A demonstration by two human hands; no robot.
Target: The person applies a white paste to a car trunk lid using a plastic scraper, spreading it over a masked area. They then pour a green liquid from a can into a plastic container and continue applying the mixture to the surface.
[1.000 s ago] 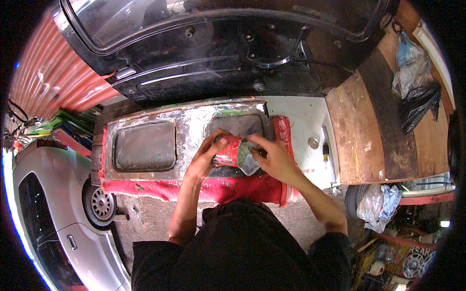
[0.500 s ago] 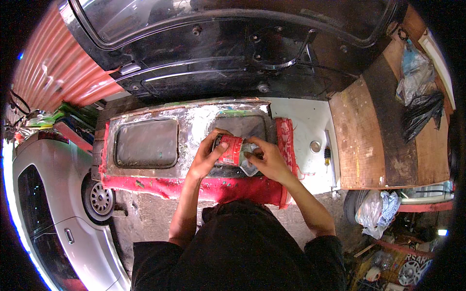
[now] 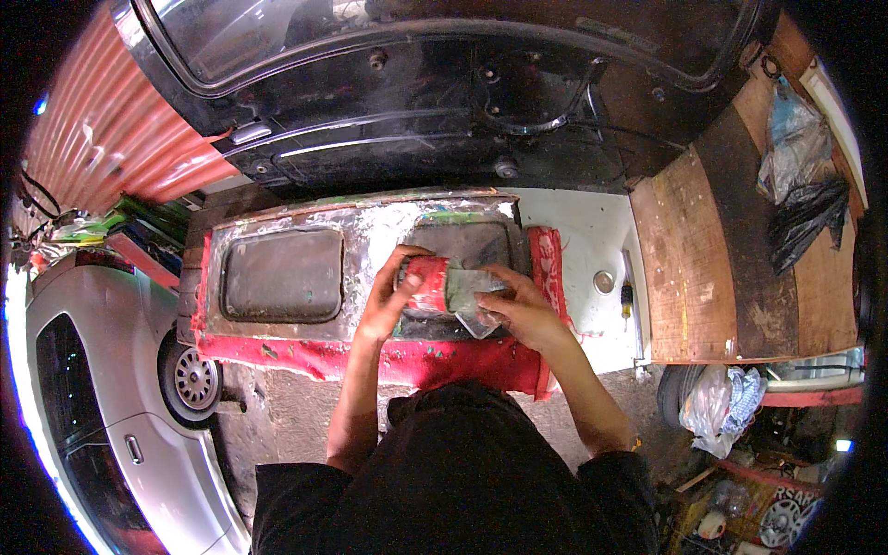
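Note:
Over the right part of a paint-spattered bench top [image 3: 370,236], my left hand [image 3: 390,298] is wrapped round a red can [image 3: 427,284], tipped toward the right. My right hand [image 3: 525,310] pinches a thin, greyish-green flat piece [image 3: 467,289] against the can's right end. A pale, shiny corner [image 3: 481,323] shows just below that piece, and I cannot tell if it is part of it. The can's mouth is hidden. Red cloth [image 3: 444,361] hangs along the bench's near edge.
A black vehicle panel [image 3: 398,120] stands behind the bench. On the white surface [image 3: 578,222] at right lie a screwdriver [image 3: 626,298] and a small round metal piece [image 3: 603,281]. Wooden boards [image 3: 694,259] stand farther right. A silver car [image 3: 120,398] is at left.
The can has turned in my left hand, its label less plain. My right hand has moved slightly right and down, and more of the greyish-green piece shows between the hands.

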